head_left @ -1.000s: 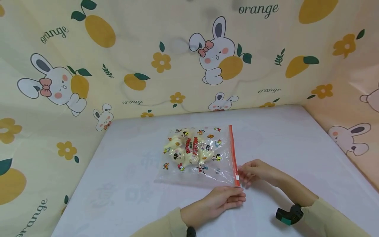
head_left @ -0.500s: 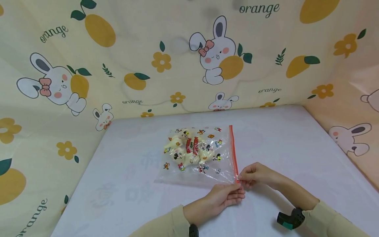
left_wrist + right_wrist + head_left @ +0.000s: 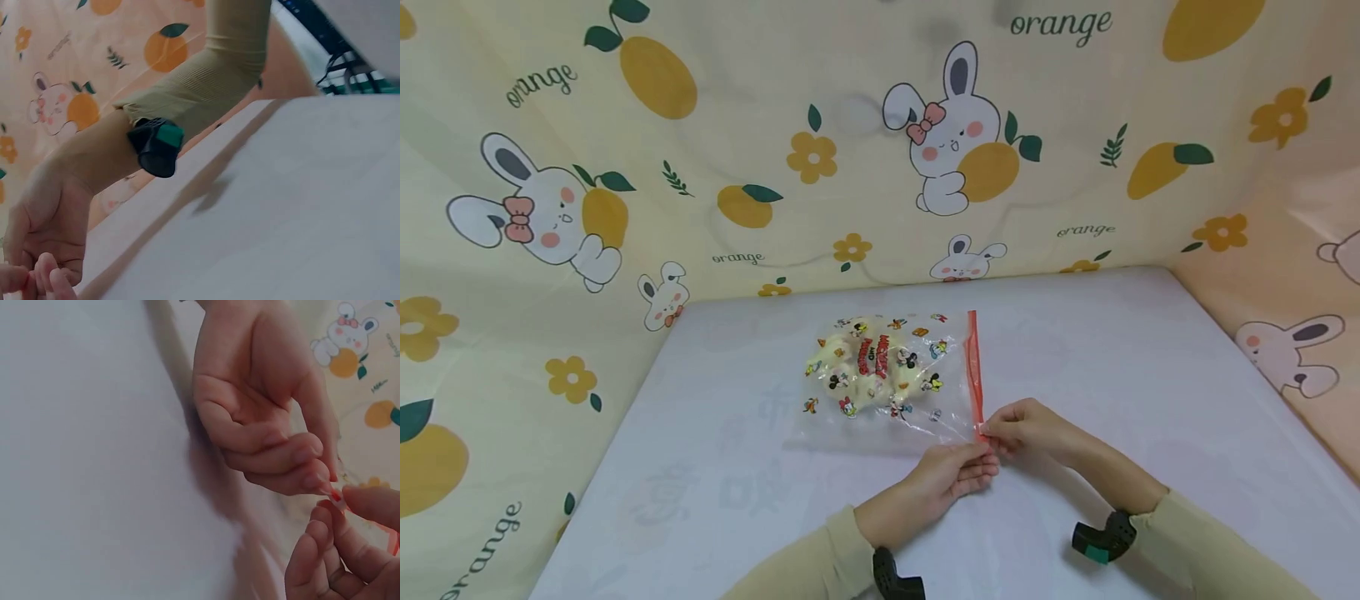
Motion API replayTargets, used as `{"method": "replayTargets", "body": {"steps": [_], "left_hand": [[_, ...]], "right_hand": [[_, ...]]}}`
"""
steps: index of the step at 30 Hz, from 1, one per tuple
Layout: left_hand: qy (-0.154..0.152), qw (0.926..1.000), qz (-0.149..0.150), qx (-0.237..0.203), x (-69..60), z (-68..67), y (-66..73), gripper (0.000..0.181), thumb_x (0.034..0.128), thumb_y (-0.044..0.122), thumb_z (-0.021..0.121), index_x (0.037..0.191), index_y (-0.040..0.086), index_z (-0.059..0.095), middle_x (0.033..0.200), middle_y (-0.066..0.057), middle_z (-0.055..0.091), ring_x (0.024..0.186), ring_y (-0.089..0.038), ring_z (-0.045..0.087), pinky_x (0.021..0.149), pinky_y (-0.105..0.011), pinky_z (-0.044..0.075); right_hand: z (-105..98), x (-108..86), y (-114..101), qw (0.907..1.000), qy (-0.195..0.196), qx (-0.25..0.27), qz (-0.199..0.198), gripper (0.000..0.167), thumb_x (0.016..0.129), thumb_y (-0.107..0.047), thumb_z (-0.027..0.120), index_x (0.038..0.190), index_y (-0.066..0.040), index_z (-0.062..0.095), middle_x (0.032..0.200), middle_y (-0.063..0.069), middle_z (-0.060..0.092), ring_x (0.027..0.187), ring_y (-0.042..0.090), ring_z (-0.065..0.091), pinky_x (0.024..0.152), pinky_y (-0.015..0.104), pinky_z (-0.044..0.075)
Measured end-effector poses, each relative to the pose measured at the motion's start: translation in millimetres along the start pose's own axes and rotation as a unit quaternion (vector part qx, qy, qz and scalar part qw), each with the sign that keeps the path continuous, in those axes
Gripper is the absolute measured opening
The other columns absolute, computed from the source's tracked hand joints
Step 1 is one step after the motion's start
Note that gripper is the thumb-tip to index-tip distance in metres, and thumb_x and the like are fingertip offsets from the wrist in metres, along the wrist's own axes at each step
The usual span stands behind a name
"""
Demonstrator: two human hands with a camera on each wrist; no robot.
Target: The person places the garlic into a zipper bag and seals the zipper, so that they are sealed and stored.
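A clear zip bag [image 3: 865,417] printed with small cartoon figures lies on the table in the head view. Inside it is a pale cream, lumpy item [image 3: 850,354], its kind unclear through the print. A red zip strip [image 3: 973,362] runs along the bag's right edge. At the near end of that strip, my left hand [image 3: 934,482] pinches the corner between thumb and fingers. My right hand [image 3: 1033,429] pinches the small white slider [image 3: 338,499] just beside it. In the left wrist view the bag is out of sight.
A white cover lies over the table [image 3: 715,400]. Behind and at the sides hangs a cream cloth [image 3: 820,108] with rabbits and oranges. Black wrist devices [image 3: 1103,537] sit on both forearms. Dark equipment [image 3: 331,44] shows beyond the table in the left wrist view.
My right hand has come to the slider and taken it between the fingertips. Both hands and the bag have shifted slightly left and away from me, and the zip strip now bends somewhat.
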State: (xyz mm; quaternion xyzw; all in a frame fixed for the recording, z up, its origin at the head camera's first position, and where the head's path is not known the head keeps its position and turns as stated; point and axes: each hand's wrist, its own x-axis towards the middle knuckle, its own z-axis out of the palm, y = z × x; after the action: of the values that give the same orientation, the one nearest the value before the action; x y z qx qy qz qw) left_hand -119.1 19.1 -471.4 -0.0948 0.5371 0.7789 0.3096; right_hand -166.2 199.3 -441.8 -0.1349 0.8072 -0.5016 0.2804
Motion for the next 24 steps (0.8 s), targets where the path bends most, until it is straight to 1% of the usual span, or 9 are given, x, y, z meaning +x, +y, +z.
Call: {"method": "replayTargets", "body": {"steps": [4, 8, 11, 18, 24], "left_hand": [[0.009, 0.9999, 0.007, -0.006, 3.4, -7.7, 10.3, 0.029, 0.0951, 0.017, 0.059, 0.114, -0.003, 0.066, 0.078, 0.004, 0.069, 0.074, -0.004, 0.067, 0.071, -0.016, 0.056], [0.015, 0.9997, 0.015, -0.011, 3.2, -10.8, 14.1, 0.030, 0.0959, 0.016, 0.057, 0.116, -0.004, 0.065, 0.078, 0.005, 0.069, 0.073, -0.003, 0.066, 0.070, -0.016, 0.056], [0.018, 0.9996, 0.021, -0.011, 2.3, -10.6, 13.7, 0.030, 0.0957, 0.017, 0.058, 0.115, -0.005, 0.064, 0.077, 0.005, 0.069, 0.072, -0.003, 0.066, 0.070, -0.015, 0.056], [0.011, 0.9997, 0.016, -0.014, 2.7, -12.1, 10.2, 0.028, 0.0963, 0.015, 0.056, 0.115, -0.005, 0.064, 0.078, 0.005, 0.068, 0.074, -0.003, 0.066, 0.070, -0.014, 0.055], [0.013, 0.9997, 0.019, -0.013, 3.1, -10.6, 8.6, 0.027, 0.0961, 0.015, 0.056, 0.113, -0.004, 0.065, 0.077, 0.005, 0.068, 0.073, -0.003, 0.065, 0.069, -0.014, 0.055]], "right_hand": [[1.3, 13.0, -7.4, 1.0000, 0.005, 0.006, 0.001, 0.034, 0.094, -0.023, 0.060, 0.099, 0.009, 0.068, 0.062, -0.007, 0.059, 0.061, 0.007, 0.052, 0.061, 0.021, 0.045], [3.1, 21.3, -10.4, 0.9999, 0.000, 0.015, 0.003, 0.035, 0.094, -0.023, 0.061, 0.102, 0.011, 0.067, 0.064, -0.009, 0.061, 0.061, 0.007, 0.055, 0.063, 0.021, 0.048], [4.6, 23.7, -11.0, 0.9997, -0.002, 0.022, 0.008, 0.036, 0.094, -0.024, 0.061, 0.102, 0.011, 0.067, 0.064, -0.010, 0.063, 0.061, 0.007, 0.056, 0.062, 0.021, 0.049], [6.4, 23.3, -8.4, 0.9997, -0.001, 0.021, 0.015, 0.037, 0.094, -0.025, 0.062, 0.103, 0.010, 0.068, 0.063, -0.010, 0.064, 0.060, 0.006, 0.056, 0.061, 0.021, 0.049], [8.1, 22.3, -7.9, 0.9996, 0.005, 0.026, 0.012, 0.036, 0.093, -0.024, 0.063, 0.099, 0.011, 0.068, 0.061, -0.011, 0.061, 0.059, 0.006, 0.054, 0.058, 0.020, 0.048]]}}
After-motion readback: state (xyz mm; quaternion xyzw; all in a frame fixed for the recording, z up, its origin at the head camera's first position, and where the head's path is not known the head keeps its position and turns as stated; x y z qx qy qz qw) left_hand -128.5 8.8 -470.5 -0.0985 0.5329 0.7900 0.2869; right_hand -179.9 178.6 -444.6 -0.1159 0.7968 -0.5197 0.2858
